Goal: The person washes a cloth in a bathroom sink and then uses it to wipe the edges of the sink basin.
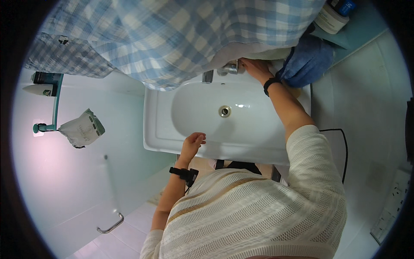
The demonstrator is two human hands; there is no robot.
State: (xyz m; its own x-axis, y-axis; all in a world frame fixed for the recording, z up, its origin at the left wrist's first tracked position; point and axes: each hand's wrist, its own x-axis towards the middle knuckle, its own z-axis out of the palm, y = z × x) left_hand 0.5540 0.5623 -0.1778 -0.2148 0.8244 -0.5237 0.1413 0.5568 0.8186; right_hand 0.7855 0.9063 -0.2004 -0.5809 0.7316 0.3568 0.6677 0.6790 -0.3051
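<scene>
My right hand (256, 68) reaches to the back of the white washbasin (200, 106), just right of the chrome tap (229, 68). Its fingertips lie at the hem of a blue-and-white checked cloth (181, 39), so whether they touch or grip anything is hidden. Beside that wrist hangs a blue towel (305, 63). Over the basin's front rim is my left hand (193, 144), its fingers loosely curled, with no object visible in it. A metal drain (224, 111) sits in the bowl, which shows no standing water.
A white drawstring bag (84, 128) hangs at left from a green rack (55, 100) with bottles. A metal handle (111, 224) is at lower left. At upper right a white jar (331, 20) stands on a shelf. A black cable (346, 152) runs right of my arm.
</scene>
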